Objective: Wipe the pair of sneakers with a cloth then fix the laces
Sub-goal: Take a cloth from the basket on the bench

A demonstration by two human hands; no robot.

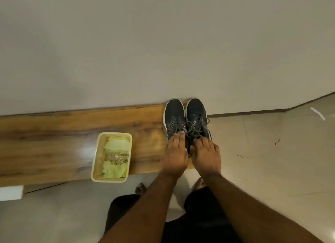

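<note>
**Both hands on the sneakers, cloth not yet picked up**

The pair of dark sneakers [186,119] stands side by side at the right end of the wooden surface [54,134], toes against the wall, heels toward the person. The left hand [175,152] lies over the heel end of the left sneaker with its fingers [178,137] straight and close together, tips touching the laced part. The right hand [208,153] covers the heel end of the right sneaker; its fingers curl down toward the collar, but whether they pinch anything I cannot tell.

The grey laces [196,126] lie loose and tangled across both tongues. Left of the sneakers, well apart, sits a cream basket [94,163] holding pale green cloths [116,168].

By my judgement the wiping has not begun. The sneakers look light, with soft knit uppers that will give under pressure and firmer pale soles; holding each at the heel collar or sole edge should steady it. The laces are limp and best taken near their ends.
</note>
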